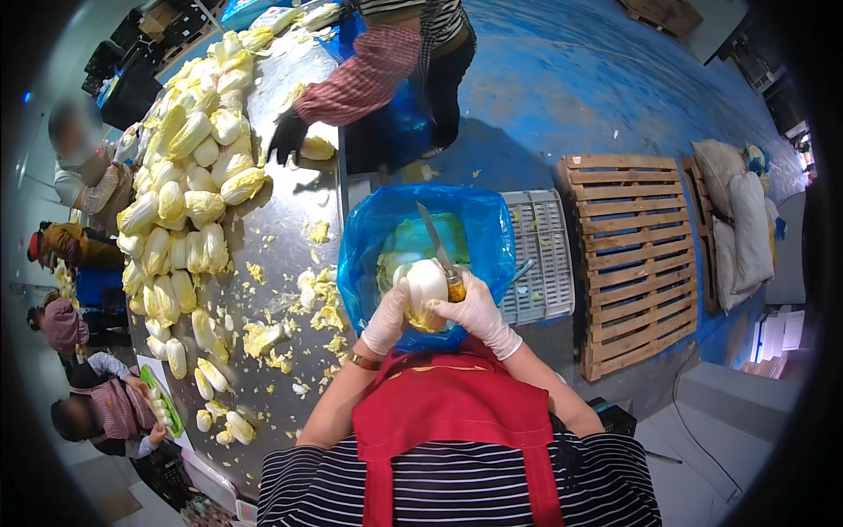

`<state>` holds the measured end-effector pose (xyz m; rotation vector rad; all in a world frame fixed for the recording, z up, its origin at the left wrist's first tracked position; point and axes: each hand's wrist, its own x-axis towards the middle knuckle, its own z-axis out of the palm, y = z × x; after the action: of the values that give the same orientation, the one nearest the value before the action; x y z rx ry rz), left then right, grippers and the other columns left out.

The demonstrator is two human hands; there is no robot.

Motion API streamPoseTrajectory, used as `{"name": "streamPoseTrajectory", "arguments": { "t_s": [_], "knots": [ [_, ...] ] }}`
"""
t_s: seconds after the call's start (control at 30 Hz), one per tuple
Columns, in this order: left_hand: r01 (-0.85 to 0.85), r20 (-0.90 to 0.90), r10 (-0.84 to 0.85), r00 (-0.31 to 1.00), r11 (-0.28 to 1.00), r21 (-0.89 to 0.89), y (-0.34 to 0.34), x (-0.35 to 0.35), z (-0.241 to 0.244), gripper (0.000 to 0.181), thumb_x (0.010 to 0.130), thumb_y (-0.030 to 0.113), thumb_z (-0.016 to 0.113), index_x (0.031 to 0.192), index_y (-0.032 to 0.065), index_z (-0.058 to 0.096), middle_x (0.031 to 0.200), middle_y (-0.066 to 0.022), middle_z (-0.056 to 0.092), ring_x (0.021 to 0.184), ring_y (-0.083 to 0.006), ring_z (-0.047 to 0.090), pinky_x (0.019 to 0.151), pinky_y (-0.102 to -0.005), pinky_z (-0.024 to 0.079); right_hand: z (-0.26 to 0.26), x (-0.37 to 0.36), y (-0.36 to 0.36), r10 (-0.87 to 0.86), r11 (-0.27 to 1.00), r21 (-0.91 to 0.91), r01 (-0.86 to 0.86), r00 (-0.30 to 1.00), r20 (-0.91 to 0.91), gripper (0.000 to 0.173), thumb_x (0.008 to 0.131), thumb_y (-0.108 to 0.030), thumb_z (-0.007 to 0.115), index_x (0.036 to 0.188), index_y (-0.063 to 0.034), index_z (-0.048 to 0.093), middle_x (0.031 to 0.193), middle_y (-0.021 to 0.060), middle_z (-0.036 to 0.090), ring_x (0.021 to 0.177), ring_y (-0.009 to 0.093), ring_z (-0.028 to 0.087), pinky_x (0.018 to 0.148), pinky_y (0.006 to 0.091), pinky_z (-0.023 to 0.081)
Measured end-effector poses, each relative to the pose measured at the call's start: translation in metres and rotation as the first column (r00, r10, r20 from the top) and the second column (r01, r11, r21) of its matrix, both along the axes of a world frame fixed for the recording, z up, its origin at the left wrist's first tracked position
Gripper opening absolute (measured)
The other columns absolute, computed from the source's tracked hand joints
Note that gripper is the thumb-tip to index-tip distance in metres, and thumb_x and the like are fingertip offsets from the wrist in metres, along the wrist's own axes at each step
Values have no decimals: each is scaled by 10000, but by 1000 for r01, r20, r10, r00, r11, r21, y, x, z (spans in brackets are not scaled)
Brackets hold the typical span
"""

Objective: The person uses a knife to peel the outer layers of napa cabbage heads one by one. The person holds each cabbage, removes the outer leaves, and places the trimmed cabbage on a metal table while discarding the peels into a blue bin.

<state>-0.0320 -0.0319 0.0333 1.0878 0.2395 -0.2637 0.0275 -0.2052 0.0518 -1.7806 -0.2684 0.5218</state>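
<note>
In white gloves, my left hand (pixel 388 316) and my right hand (pixel 475 309) hold a napa cabbage head (pixel 427 290) between them, its pale base facing away from me. My right hand also grips the yellowish handle of a knife (pixel 436 238), whose blade points up and away past the cabbage. Both hands are over a container lined with a blue plastic bag (pixel 490 230), with leaf trimmings (pixel 421 230) inside. To the left, a metal table (pixel 263 230) carries a large heap of napa cabbages (pixel 197 165) and scattered leaf scraps (pixel 323 303).
A co-worker's dark-gloved hand (pixel 288 135) reaches over the table ahead. Several people stand across the table; one holds a green tray (pixel 164 402). Right of the bag are a grey plastic crate (pixel 541 257), a wooden pallet (pixel 639 263) and white sacks (pixel 751 230).
</note>
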Motion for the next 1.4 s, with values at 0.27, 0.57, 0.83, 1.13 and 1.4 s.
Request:
{"name": "streamPoseTrajectory", "arguments": {
  "t_s": [0.27, 0.57, 0.83, 1.13, 1.4],
  "knots": [
    [-221, 145, 176, 974, 890, 400, -15, -1, 0, 750, 847, 613, 598, 1296, 22, 496, 1190, -80, 592, 1062, -176, 571, 914, -304, 457, 9, 7, 13, -7, 999, -36, 11, 993, 115, 508, 721, -228, 724, 1180, -57, 590, 992, 147, 671, 918, 302, 667, 807, 355, 526],
    [-242, 109, 226, 968, 955, 169, -8, -6, 7, 802, 801, 651, 628, 1285, 28, 483, 1167, -84, 586, 1048, -167, 569, 896, -291, 465, 14, 3, 18, 8, 998, -67, 0, 992, 129, 417, 702, -156, 667, 1104, -57, 616, 910, 170, 677, 838, 321, 672, 750, 358, 531],
    [-300, -125, 283, 951, 941, -154, -8, -13, -25, 630, 898, 559, 568, 1253, 45, 492, 1124, -52, 582, 1016, -127, 558, 858, -276, 466, -17, 1, 12, -54, 996, 65, 61, 994, -97, 350, 753, -114, 641, 1093, -30, 630, 873, 87, 667, 725, 184, 638, 650, 288, 507],
    [-452, -172, 471, 865, 881, 140, -21, 0, -21, 231, 952, 234, 594, 1057, 31, 631, 936, 15, 613, 830, -55, 546, 727, -223, 468, -51, 2, 6, 33, 869, 415, 269, 806, -591, 311, 874, -111, 586, 1172, -23, 581, 887, 0, 630, 641, 68, 568, 558, 202, 451],
    [-308, 2, 339, 941, 853, 422, -18, 3, 26, 227, 905, 156, 620, 1092, 27, 616, 1002, -3, 638, 878, -70, 556, 788, -239, 460, -78, -8, -8, 256, 621, 606, 497, 601, -757, 446, 945, -311, 523, 1287, -25, 514, 1196, 108, 618, 1029, 183, 625, 887, 328, 515]
  ]
}}
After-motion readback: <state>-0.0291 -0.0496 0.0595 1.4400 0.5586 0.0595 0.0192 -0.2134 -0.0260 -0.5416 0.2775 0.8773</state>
